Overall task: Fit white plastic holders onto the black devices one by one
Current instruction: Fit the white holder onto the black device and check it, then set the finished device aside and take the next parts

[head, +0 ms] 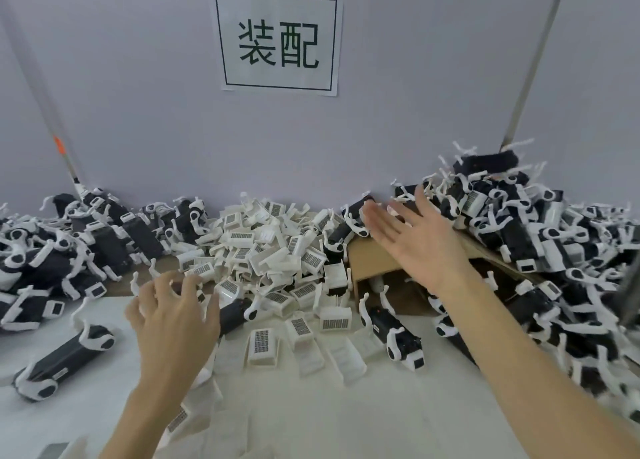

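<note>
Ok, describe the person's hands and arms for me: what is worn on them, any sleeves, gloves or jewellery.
Both are bare. The left hand and right hand wear no gloves, and no rings show on the fingers. The wrists carry no watch or bracelet. Both forearms are uncovered all the way to the bottom edge of the picture, so no sleeve is visible. The fingernails look short and unpainted, though the image is slightly blurred.

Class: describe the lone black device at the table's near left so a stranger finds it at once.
Start at the wall sign, then drop to the white table. Left of the left hand lies a black device, apart from the heaps, white clips at both ends.
</note>
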A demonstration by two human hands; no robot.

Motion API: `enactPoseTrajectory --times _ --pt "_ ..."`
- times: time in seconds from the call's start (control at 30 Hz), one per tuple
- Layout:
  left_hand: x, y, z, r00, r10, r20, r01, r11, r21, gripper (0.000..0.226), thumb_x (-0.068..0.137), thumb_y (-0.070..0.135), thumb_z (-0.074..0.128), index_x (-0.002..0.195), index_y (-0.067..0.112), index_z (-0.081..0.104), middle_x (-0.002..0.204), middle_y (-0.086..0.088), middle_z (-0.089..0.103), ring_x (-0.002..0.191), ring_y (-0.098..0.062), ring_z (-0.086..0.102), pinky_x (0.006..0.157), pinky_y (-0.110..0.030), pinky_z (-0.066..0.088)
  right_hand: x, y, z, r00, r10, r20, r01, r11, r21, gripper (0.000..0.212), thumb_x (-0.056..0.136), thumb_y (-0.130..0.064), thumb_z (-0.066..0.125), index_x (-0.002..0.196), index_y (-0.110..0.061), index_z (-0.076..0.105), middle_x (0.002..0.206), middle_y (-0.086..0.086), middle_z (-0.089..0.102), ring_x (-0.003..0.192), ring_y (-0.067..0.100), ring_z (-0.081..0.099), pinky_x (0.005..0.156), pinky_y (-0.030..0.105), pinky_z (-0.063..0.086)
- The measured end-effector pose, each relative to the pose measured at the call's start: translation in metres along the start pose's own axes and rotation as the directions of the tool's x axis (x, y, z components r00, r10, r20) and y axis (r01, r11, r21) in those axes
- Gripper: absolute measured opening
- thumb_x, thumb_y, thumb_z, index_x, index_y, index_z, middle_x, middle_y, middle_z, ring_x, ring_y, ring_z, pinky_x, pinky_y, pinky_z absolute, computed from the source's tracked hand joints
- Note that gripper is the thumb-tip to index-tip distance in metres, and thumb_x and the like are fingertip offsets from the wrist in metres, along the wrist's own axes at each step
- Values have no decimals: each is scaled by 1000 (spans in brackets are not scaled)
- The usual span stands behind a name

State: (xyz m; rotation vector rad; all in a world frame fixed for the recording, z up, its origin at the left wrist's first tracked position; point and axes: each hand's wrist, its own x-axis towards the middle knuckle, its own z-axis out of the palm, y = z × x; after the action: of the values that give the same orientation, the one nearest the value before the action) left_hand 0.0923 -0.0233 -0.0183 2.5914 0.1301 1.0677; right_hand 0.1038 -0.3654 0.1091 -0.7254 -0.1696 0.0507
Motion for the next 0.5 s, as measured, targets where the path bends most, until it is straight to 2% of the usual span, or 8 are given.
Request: enactPoseTrajectory --times 0.07,0.13,0.2,0.27,0.3,0.33,0.4,0.5 --pt "1 -10 -2 984 -153 87 133 970 202 51 103 46 53 120 0 69 138 -35 52 128 -56 46 102 -70 31 -11 35 -19 998 55 -21 -56 994 -91 48 101 -37 67 134 -3 62 124 17 71 111 29 73 89 41 62" --pt "5 -19 -10 894 -369 253 281 904 324 61 107 55 34 129 6 64 140 -31 51 130 -52 46 105 -70 35 -23 70 -35 988 145 -55 -150 984 -97 37 101 -33 64 126 -6 70 109 12 73 93 24 75 80 37 63" --pt "5 -25 -10 831 -430 354 377 902 212 50 110 42 35 148 12 47 137 -23 53 126 -48 52 106 -65 42 -30 95 -43 975 206 -81 -212 975 -66 36 99 -30 63 125 -6 70 102 12 72 84 24 73 75 36 63" --pt "3 -35 3 858 -347 379 342 936 81 47 108 17 39 155 16 33 136 -14 58 119 -41 57 103 -57 48 -31 113 -47 970 239 -53 -242 967 -79 36 98 -28 64 125 -6 72 101 13 72 85 25 73 75 37 63" --pt "2 -34 7 857 -322 402 327 943 58 43 108 17 38 151 16 38 134 -12 60 118 -38 58 101 -52 49 -32 120 -47 968 248 -32 -250 963 -105 35 99 -29 65 124 -6 73 100 12 72 85 25 73 76 36 63" --pt "3 -30 9 850 -313 423 341 940 11 37 110 26 36 143 14 49 131 -10 63 115 -36 59 101 -49 49 -32 128 -49 968 251 -20 -251 959 -134 34 99 -29 65 123 -7 74 99 11 72 85 24 72 76 35 62" --pt "4 -22 12 877 -239 417 278 960 -33 52 107 55 32 122 15 63 123 -8 67 110 -32 60 99 -47 48 -35 143 -51 971 236 -42 -239 950 -201 35 97 -30 66 119 -6 75 96 11 72 82 23 72 73 33 61" --pt "2 -17 18 860 -88 503 158 982 -99 65 96 75 48 125 18 60 122 7 61 114 -22 58 96 -40 48 -40 160 -55 981 151 -125 -184 930 -317 36 88 -30 70 110 -3 78 93 17 73 77 23 72 67 30 60"
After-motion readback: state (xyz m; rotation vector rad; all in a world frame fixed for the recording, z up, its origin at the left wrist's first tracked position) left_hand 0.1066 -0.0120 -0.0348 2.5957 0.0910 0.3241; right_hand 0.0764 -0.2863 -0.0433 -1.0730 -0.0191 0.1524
